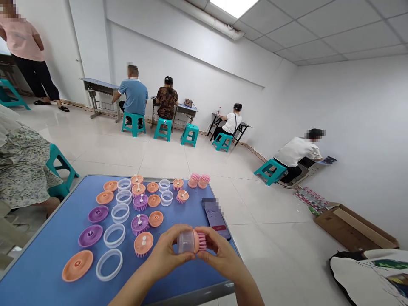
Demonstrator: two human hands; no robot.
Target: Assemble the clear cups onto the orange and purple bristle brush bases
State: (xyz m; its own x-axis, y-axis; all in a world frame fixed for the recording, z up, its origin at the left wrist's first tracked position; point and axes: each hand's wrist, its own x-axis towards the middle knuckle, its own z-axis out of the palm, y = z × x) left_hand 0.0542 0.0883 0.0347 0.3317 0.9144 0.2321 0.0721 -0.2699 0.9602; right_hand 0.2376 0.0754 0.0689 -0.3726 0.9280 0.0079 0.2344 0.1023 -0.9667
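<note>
Between my two hands, above the blue table, is a small round brush (195,242) with a clear cup body, an orange collar and pink bristles. My left hand (170,248) grips the clear cup end. The bristle end is held by the fingers of my right hand (218,250). Left of my hands stand an orange bristle head (143,244) and a purple bristle head (140,224), with white pieces on top. Clear rings (109,264), orange discs (77,265) and purple discs (90,236) lie in rows. Two pink brushes (199,181) stand at the back.
A phone (216,219) lies on the table's right side, just behind my right hand. Several people sit at desks along the walls, on green stools (134,123). A cardboard box (353,227) and a white bag (369,276) are on the right.
</note>
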